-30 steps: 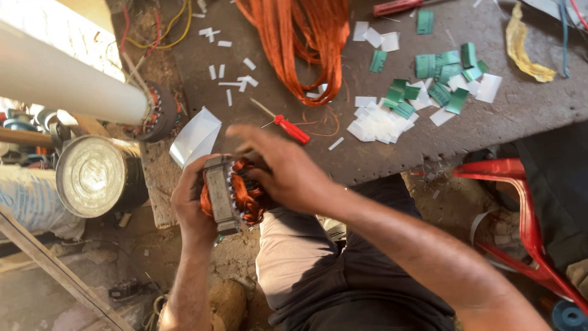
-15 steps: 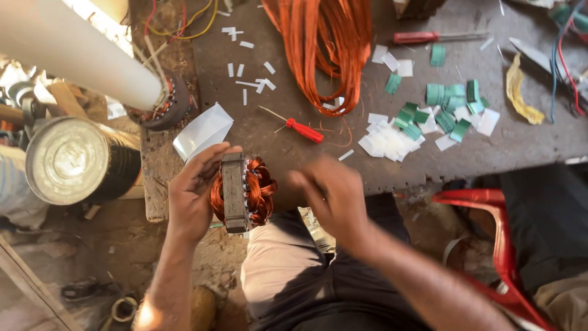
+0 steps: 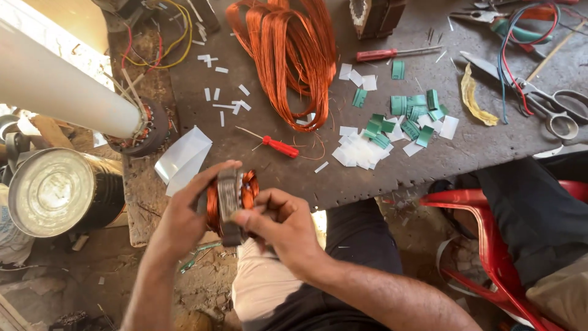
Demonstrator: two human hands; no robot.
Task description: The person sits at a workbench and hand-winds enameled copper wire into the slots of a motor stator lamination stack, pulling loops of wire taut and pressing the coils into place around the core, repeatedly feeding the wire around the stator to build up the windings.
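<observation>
1. I watch the left hand point(image 3: 184, 217) clasp the motor stator point(image 3: 230, 205), at 6 o'clock off the workbench point(image 3: 367, 178).
2. Right hand point(image 3: 283, 225) pinches its rim, probably seating insulation; the next move calls for steady fingers.

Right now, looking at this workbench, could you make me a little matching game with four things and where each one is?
Things:
1. motor stator
2. small red screwdriver
3. scissors
4. loose copper wire coil

Places:
A. far right of the bench
B. held in both hands
C. top middle of the bench
D. bench, just above the hands

Pairs: 1-B, 2-D, 3-A, 4-C
</observation>
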